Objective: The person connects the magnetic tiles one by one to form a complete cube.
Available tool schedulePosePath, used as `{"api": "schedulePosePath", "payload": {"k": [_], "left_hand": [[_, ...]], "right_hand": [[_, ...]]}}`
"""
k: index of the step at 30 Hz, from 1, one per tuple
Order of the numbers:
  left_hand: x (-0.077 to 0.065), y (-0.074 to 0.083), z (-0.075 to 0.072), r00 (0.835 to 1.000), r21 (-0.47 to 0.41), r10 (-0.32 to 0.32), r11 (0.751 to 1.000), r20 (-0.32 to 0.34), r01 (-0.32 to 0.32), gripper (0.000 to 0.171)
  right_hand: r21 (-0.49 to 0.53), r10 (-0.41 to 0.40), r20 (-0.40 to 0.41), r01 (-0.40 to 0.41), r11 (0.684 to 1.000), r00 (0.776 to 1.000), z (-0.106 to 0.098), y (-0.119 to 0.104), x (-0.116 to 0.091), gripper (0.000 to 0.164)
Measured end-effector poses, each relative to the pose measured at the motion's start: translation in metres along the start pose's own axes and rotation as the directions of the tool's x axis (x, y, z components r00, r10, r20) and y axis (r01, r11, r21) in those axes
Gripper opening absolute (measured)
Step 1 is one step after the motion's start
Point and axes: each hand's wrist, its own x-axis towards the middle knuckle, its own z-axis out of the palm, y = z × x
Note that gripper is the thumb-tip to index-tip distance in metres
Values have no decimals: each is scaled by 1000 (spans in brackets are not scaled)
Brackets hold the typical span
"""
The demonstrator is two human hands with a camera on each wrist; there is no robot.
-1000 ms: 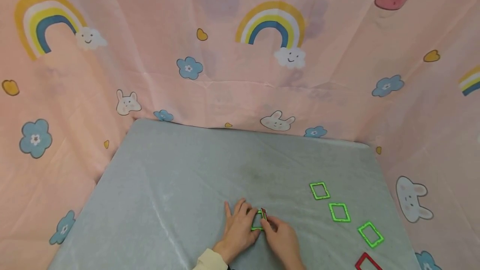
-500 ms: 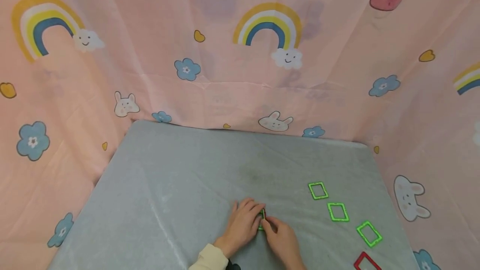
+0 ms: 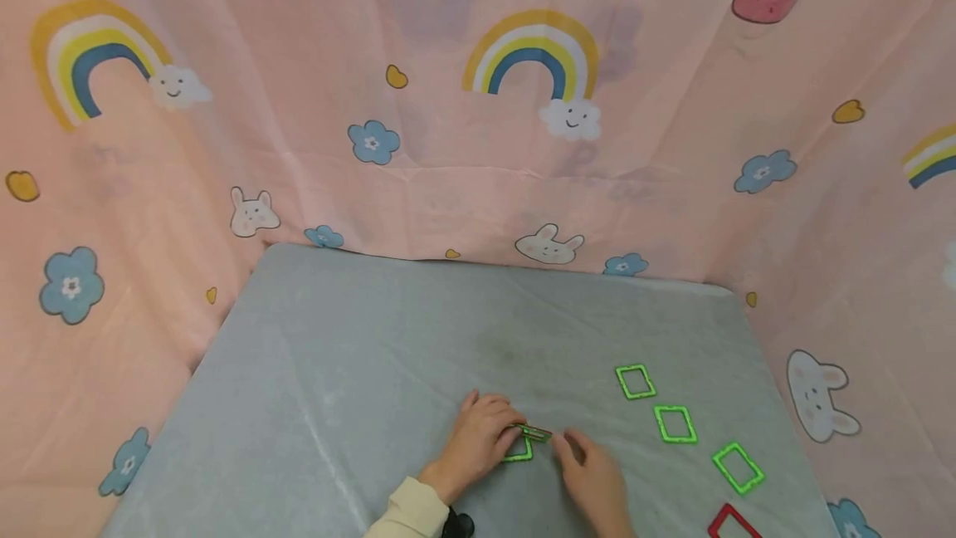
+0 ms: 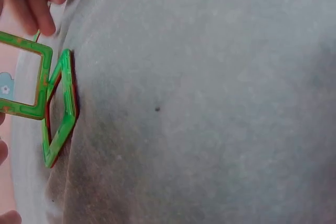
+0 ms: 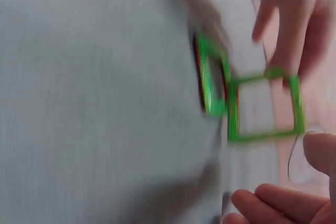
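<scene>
My left hand (image 3: 478, 438) pinches a green square magnetic tile (image 4: 44, 77) with an open middle and orange-red edges. This tile stands on its edge over another green square magnetic tile (image 4: 69, 93) that lies flat on the grey cloth, with red showing beneath it. In the head view the left fingers hide part of both. My right hand (image 3: 596, 480) is just right of the upright tile's end. In the right wrist view its thumb (image 5: 320, 150) is near a tile corner, apart from its fingers; whether it touches is unclear through the blur.
To the right lie three loose green magnetic tiles, the far one (image 3: 620, 383), the middle one (image 3: 660, 424) and the near one (image 3: 726, 476). A red tile (image 3: 720, 516) is cut off by the bottom edge. Grey cloth (image 3: 358, 355) covers the table, with a pink printed curtain (image 3: 433, 198) around it.
The upright tile has turned from pointing away to lying crosswise. The left hand has come over the flat tile and holds the upright one; the right hand has drawn back to the right.
</scene>
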Motion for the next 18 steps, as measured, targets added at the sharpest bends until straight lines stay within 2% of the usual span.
{"api": "schedulePosePath", "payload": {"k": [4, 7, 13, 18], "left_hand": [[0, 1, -2, 1000, -6, -9, 1000, 8, 10, 6], [-1, 2, -3, 1000, -11, -13, 1000, 9, 13, 6], [-3, 1, -5, 1000, -16, -19, 1000, 22, 19, 7], [-3, 0, -6, 1000, -12, 2, 1000, -4, -2, 6]], "right_hand": [[-25, 91, -56, -92, 995, 994, -12, 14, 6, 49], [-45, 112, -81, -115, 992, 990, -21, 26, 10, 49], [-142, 46, -155, -68, 987, 987, -40, 55, 15, 45], [-212, -15, -172, -22, 977, 985, -60, 72, 21, 48]]}}
